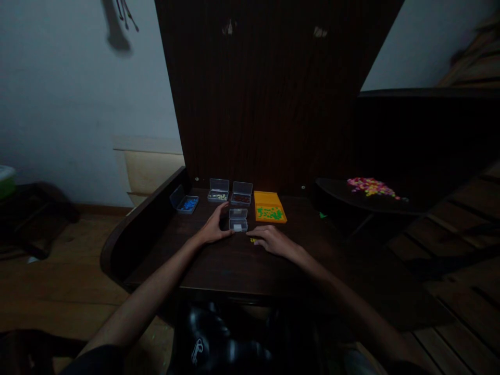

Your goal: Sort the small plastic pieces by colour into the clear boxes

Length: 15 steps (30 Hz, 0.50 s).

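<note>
A small clear plastic box (pixel 238 225) stands on the dark wooden table, its lid raised at the back and a white patch inside. At its left side is my left hand (pixel 213 226), open, thumb and fingers spread apart; the thumb tip is by the box's front corner, and whether it touches I cannot tell. Just right of the box, my right hand (pixel 271 239) is low over the tabletop with its fingers curled. Small yellow pieces (pixel 253 240) show between its index finger and thumb, partly hidden by the hand.
Behind stand open clear boxes with blue pieces (pixel 189 204), pale pieces (pixel 219 197) and dark reddish pieces (pixel 241 199). An orange box (pixel 270 220) holds green pieces. On a side surface at right lies a multicoloured pile (pixel 371 187). A raised wooden side (pixel 133 229) borders the table's left.
</note>
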### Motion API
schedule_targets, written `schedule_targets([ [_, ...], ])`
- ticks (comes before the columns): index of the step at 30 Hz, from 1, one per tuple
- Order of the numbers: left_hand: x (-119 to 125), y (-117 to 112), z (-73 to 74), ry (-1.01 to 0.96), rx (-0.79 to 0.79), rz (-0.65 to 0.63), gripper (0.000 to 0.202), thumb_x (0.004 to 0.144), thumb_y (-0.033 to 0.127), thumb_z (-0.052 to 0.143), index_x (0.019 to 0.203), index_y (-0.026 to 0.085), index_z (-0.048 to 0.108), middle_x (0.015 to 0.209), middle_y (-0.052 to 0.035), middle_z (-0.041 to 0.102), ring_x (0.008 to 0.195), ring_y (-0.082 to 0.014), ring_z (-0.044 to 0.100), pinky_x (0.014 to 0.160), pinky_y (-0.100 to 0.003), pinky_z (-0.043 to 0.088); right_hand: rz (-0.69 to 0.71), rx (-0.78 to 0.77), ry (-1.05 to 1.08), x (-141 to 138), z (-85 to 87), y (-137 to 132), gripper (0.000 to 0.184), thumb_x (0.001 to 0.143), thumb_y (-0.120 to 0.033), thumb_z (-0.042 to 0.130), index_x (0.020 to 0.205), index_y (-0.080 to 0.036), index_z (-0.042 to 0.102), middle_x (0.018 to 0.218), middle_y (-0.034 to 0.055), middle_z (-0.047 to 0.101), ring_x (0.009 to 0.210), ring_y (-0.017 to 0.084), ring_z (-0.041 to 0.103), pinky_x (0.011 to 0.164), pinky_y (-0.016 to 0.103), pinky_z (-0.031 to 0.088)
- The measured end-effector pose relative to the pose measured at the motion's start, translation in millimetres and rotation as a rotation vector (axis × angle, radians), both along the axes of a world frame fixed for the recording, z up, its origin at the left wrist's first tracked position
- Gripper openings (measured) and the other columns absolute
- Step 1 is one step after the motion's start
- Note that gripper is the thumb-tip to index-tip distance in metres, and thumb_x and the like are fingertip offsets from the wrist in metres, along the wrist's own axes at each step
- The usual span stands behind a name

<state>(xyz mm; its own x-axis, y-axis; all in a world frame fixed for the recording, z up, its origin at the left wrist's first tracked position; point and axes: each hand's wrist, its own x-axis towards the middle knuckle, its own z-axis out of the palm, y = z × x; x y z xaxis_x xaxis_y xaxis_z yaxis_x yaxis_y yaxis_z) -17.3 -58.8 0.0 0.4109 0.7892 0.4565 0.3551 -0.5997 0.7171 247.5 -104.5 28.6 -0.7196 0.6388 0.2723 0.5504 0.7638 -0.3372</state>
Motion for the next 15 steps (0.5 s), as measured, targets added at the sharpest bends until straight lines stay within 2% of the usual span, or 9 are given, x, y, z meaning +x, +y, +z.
schedule_targets([
  [4,0.6,0.0,1.6,0.014,0.013,-0.024,0.094,0.070,0.034,0.078,0.145,0.015,0.025,0.146,-0.0183,0.039,0.135,-0.0329,0.040,0.113,-0.051,0.036,0.048,-0.010,-0.030,-1.9,0.9,0.8,0.048,0.083,0.000,0.067,0.127,-0.019,0.065,0.120,0.0102,0.065,0.108,0.023,0.063,0.095,0.034,0.051],
  [7,1.0,0.1,0.7,0.014,0.007,-0.037,0.093,0.071,0.034,0.077,0.146,0.016,0.024,0.146,-0.0181,0.039,0.133,-0.0323,0.043,0.112,-0.050,0.038,0.095,0.010,-0.070,-4.5,-2.3,1.0,0.044,0.082,0.003,0.061,0.121,-0.015,0.069,0.129,0.0135,0.060,0.117,0.026,0.059,0.100,0.037,0.049],
  [11,1.9,-1.9,1.4,0.003,-0.045,-0.056,0.095,0.071,0.034,0.077,0.147,0.016,0.023,0.146,-0.0177,0.039,0.130,-0.0317,0.047,0.110,-0.049,0.040,0.115,0.014,-0.085,-4.9,-10.5,0.1,0.051,0.077,0.012,0.049,0.114,-0.015,0.072,0.123,0.0115,0.064,0.117,0.023,0.060,0.103,0.034,0.047],
  [15,3.5,-5.5,4.4,0.004,-0.129,-0.049,0.095,0.071,0.033,0.076,0.148,0.018,0.021,0.146,-0.0173,0.041,0.125,-0.0315,0.052,0.108,-0.049,0.043,0.070,0.072,-0.119,-3.8,-15.1,-5.8,0.055,0.072,0.014,0.046,0.111,-0.013,0.073,0.118,0.0118,0.067,0.113,0.023,0.062,0.100,0.034,0.050],
])
